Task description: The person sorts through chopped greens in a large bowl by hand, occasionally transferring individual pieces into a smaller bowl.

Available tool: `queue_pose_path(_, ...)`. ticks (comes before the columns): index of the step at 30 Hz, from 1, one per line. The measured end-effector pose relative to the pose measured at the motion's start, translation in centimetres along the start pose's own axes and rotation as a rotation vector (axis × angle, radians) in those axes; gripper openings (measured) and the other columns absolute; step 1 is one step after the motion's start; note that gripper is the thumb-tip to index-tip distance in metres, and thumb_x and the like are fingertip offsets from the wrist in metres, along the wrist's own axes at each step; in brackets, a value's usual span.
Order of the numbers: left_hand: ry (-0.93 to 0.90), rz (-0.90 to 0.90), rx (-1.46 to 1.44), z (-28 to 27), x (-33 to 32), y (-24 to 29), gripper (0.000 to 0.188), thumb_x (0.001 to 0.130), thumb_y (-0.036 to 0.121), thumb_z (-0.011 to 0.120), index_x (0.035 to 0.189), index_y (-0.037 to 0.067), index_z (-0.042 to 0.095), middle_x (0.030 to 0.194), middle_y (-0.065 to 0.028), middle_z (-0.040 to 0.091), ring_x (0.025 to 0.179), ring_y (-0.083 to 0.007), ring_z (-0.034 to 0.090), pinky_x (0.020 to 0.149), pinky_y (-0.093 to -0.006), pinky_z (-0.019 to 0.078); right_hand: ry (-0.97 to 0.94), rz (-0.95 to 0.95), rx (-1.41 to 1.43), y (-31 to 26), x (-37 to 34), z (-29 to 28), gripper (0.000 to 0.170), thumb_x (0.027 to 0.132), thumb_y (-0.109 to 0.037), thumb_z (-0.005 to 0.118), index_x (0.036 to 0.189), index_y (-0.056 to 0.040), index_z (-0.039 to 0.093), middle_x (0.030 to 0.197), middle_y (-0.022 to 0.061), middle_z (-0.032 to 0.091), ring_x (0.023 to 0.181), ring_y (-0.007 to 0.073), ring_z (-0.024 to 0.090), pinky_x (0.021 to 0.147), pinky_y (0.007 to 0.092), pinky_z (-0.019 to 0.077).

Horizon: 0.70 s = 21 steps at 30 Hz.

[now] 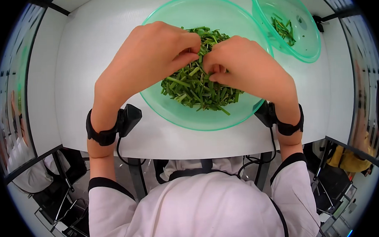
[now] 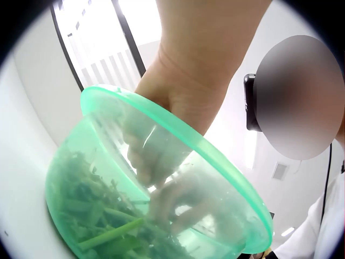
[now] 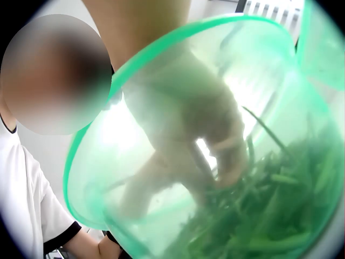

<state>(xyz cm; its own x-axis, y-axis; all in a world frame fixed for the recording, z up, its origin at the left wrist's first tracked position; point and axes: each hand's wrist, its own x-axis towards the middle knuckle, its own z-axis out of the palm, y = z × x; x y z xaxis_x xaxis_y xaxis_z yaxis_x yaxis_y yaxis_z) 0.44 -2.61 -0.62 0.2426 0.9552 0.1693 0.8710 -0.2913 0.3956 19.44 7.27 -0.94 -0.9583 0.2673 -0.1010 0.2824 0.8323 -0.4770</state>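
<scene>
A large translucent green bowl [image 1: 206, 121] holds a heap of chopped green stems [image 1: 201, 91]. Over the heap, my left hand [image 1: 154, 53] brings thumb and forefinger together in a pinch, with a short green piece at the tips. My right hand [image 1: 248, 62] reaches in from the other side, fingers bent down at the stems and close to the left fingertips. In the right wrist view its fingers [image 3: 229, 167] show blurred through the bowl wall, down at the greens; I cannot tell whether they grip a piece. Through the wall, the left wrist view shows both hands' fingers close together.
A second green bowl [image 1: 306, 51] with a few stem pieces [image 1: 283, 31] stands at the back right, right by the large bowl's rim. Both bowls sit on a white table [image 1: 99, 50] with upright side panels. Cables [image 1: 122, 152] hang from the wrist cameras past the front edge.
</scene>
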Motion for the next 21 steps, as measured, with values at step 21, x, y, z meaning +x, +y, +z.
queue_pose_path(21,-0.035,0.022,-0.011,0.7,0.2,-0.3,0.006,0.086,0.010,0.065,0.090,0.007,0.062,0.080,-0.0055,0.063,0.069,-0.0265,0.059,0.060,-0.0374,0.0449,0.024,0.153,0.421,2.0,-0.9,-4.2,0.011,0.092,-0.002,0.059,0.100,0.0052,0.062,0.079,0.0090,0.069,0.073,0.0126,0.066,0.066,0.0251,0.0529)
